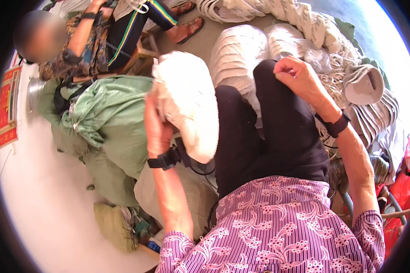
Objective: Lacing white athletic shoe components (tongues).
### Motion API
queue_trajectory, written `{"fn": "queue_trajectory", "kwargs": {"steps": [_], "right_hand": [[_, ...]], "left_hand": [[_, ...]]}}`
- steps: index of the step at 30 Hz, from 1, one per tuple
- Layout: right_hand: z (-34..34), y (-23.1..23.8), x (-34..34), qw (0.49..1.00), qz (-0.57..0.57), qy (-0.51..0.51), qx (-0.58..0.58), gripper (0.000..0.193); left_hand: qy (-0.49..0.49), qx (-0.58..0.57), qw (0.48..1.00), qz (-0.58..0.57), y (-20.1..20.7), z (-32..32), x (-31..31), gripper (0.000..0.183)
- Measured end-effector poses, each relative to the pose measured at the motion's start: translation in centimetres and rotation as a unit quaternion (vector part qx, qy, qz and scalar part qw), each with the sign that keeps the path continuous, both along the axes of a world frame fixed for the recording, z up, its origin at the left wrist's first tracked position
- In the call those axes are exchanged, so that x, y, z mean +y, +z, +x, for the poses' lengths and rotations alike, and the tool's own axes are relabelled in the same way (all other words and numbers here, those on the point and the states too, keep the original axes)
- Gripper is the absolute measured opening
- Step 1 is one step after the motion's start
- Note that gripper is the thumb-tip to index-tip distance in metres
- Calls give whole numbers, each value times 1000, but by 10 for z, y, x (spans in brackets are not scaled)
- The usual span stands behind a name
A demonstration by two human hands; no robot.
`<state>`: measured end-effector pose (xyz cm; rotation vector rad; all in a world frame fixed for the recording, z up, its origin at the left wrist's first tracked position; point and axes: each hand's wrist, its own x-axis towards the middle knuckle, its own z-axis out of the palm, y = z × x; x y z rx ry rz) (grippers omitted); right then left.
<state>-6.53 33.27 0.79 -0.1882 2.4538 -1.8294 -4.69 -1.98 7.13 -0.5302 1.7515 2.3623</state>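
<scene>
An off-white cloth piece [187, 100], long and rounded like a slipper, stands tilted up on the left side of my lap. My left hand [159, 132] is closed on its left side, with most of the fingers hidden behind the cloth. Over my right knee, my right hand [298, 77] is raised with its fingertips pinched together. Anything thin between those fingertips is too small to make out. Both wrists wear black straps.
Stacked off-white cloth pieces in clear plastic [239, 54] lie beyond my knees. More stacks and a single cap-like beige piece [364, 84] are at the right. Green sacks [118, 118] bulge at the left. Another person [86, 45] sits at the far left.
</scene>
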Motion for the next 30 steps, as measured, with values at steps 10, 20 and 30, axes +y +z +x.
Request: {"fn": "queue_trajectory", "kwargs": {"steps": [10,20,30], "right_hand": [[-22,19,-81,980,43,144,132,15],[-26,20,-162,932,208,257,148,26],[-80,114,-87,956,-51,238,163,27]], "left_hand": [[-46,133,990,22,168,-10,-33,50],[83,296,870,-385,203,-23,-32,48],[167,373,724,-556,222,-1,-36,47]]}}
